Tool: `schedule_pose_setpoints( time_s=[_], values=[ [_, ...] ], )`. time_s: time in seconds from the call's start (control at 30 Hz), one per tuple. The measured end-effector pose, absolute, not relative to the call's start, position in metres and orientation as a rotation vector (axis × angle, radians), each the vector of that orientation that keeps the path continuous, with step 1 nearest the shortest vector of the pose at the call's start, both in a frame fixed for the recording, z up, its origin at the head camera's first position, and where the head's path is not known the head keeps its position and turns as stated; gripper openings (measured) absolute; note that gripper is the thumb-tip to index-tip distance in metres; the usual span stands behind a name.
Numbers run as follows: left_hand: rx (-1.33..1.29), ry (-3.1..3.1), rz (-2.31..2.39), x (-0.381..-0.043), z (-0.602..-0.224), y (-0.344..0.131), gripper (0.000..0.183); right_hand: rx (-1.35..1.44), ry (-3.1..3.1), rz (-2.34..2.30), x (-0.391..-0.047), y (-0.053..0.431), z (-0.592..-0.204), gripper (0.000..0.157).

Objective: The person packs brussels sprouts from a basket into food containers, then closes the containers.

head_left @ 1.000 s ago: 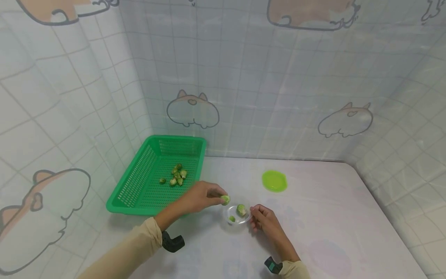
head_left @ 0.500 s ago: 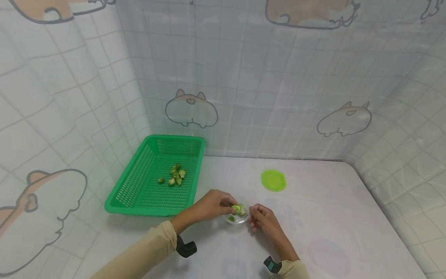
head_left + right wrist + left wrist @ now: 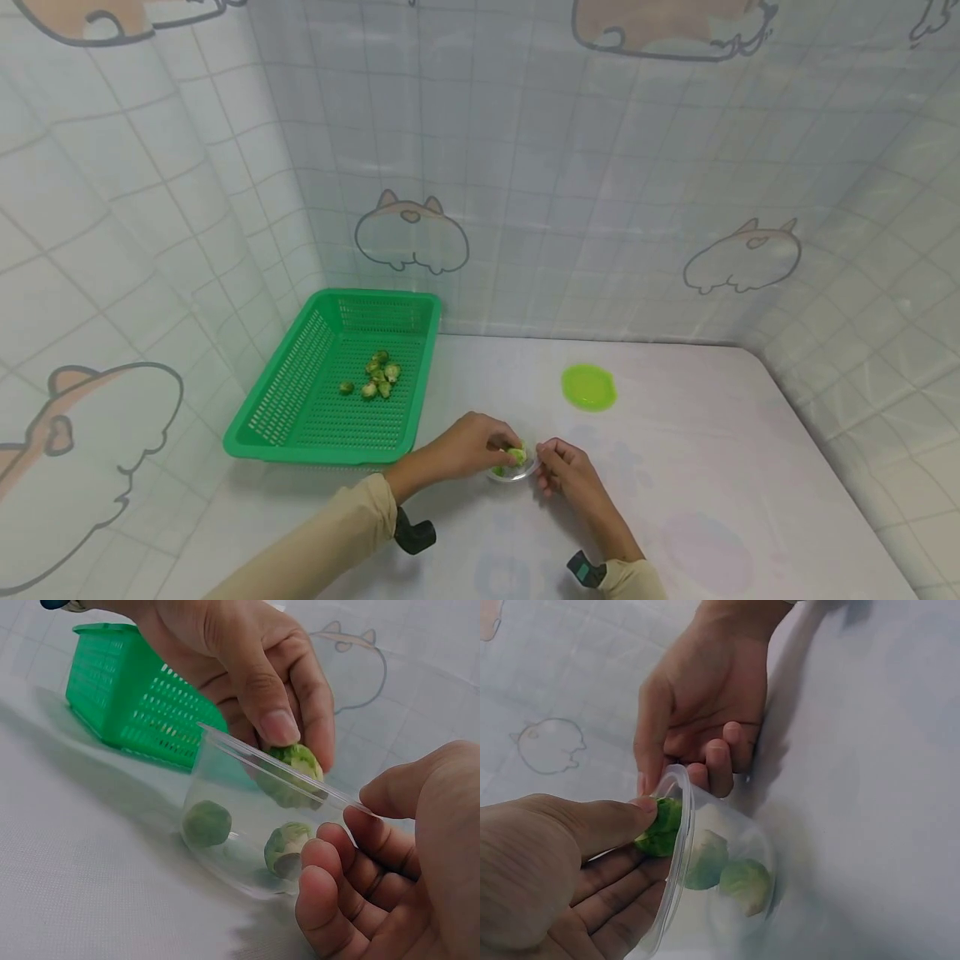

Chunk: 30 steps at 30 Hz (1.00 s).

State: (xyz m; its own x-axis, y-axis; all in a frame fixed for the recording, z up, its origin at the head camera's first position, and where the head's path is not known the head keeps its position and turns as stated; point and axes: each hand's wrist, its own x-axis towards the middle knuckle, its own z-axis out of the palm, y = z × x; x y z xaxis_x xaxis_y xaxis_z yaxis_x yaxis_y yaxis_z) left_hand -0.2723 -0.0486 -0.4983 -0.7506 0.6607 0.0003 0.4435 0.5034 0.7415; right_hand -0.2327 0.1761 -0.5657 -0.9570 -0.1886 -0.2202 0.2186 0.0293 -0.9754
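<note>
My left hand [image 3: 471,447] pinches a Brussels sprout [image 3: 298,766] between thumb and fingers, right at the mouth of a clear plastic tub [image 3: 217,774]. In the right wrist view the sprout dips partly below the tub's rim. Two more sprouts lie on the tub's bottom, a rounder green one [image 3: 207,823] and a paler one [image 3: 286,846]. My right hand [image 3: 572,477] grips the rim on the tub's right side with thumb and forefinger, its other fingers curled beside the wall. From the head view, the left fingers hide much of the tub.
A green perforated basket [image 3: 330,454] stands at the left, with several Brussels sprouts [image 3: 382,375] in it. Behind the tub lies a flat bright green lid [image 3: 588,387] on the white table [image 3: 712,467]. A patterned curtain [image 3: 562,183] encloses the table's back and sides.
My left hand has carried the sprout rightward and down, from beside the tub to over its mouth. The right hand keeps its hold on the rim.
</note>
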Motion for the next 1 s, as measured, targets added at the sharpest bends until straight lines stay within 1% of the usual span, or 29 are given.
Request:
schedule_pose_setpoints(
  time_s=[0.27,0.5,1.0],
  values=[
    [0.931,2.456,1.006,-0.272,-0.502,-0.039,0.014,0.010,2.018,-2.022,-0.233,0.175,-0.568,0.033],
    [0.938,2.467,0.940,-0.273,-0.501,-0.035,0.013,0.009,2.019,-2.024,-0.233,0.176,-0.568,0.037],
    [0.997,2.496,0.824,-0.274,-0.499,-0.033,0.013,-0.024,2.019,-2.027,-0.232,0.176,-0.568,0.033]
  ],
)
